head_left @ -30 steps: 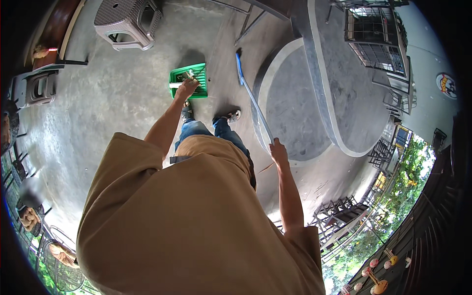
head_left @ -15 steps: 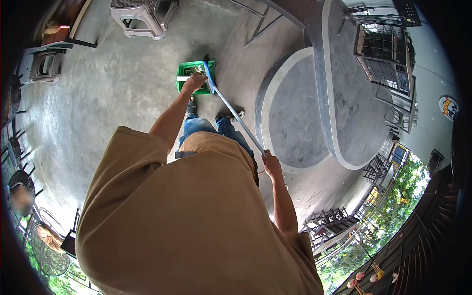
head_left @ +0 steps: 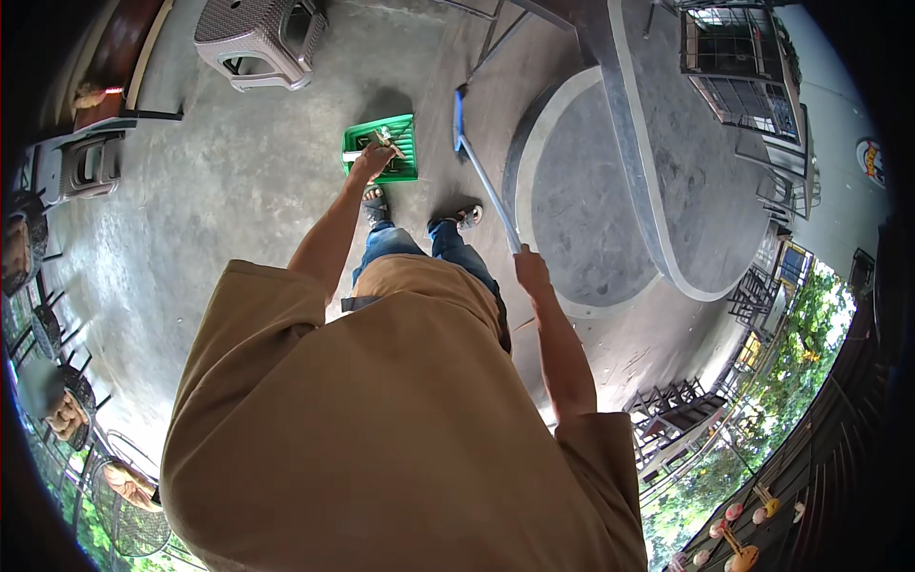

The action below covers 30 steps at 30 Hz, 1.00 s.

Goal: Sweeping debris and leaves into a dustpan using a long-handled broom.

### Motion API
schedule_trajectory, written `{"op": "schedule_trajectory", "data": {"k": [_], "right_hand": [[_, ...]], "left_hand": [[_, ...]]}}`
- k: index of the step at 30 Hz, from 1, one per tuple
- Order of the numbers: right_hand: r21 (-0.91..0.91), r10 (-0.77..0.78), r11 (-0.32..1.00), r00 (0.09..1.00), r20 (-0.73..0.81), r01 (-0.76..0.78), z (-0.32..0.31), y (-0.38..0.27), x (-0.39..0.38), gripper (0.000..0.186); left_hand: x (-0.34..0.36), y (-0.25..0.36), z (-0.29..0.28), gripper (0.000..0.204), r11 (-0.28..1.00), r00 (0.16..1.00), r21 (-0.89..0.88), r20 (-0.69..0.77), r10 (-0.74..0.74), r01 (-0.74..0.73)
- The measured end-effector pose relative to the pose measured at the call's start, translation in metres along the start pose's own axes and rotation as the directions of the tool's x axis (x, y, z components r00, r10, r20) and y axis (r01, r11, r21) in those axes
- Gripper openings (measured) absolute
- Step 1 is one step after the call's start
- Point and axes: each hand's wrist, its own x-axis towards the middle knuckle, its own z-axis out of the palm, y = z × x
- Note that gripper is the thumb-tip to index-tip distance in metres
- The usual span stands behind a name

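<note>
Grey floor, stool up front, my right hand wrapped round a broom, left hand closed on the dustpan.

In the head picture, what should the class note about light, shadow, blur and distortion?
Head view: pale glare on the floor left of the shirt; head view: soft shadow just above the green dustpan; head view: round blurred patch at the left rim; head view: fisheye curvature and black corners.
</note>
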Motion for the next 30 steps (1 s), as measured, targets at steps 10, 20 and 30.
{"op": "schedule_trajectory", "data": {"k": [10, 20, 30], "right_hand": [[0.115, 0.138, 0.981, 0.980, 0.140, -0.154, -0.017, -0.020, -0.058, 0.024], [-0.340, 0.233, 0.908, 0.969, -0.081, -0.247, -0.007, 0.022, -0.054, 0.020], [0.087, 0.178, 0.978, 0.978, 0.109, -0.187, 0.016, -0.031, -0.048, 0.020]], "left_hand": [[-0.007, 0.011, -0.008, 0.040, 0.994, 0.997, 0.085, 0.046, -0.066, 0.061], [-0.017, -0.027, -0.025, 0.040, 0.982, 0.993, 0.151, 0.027, 0.111, -0.114], [0.014, -0.049, 0.008, 0.044, 0.958, 0.973, 0.168, 0.036, 0.229, -0.232]]}}
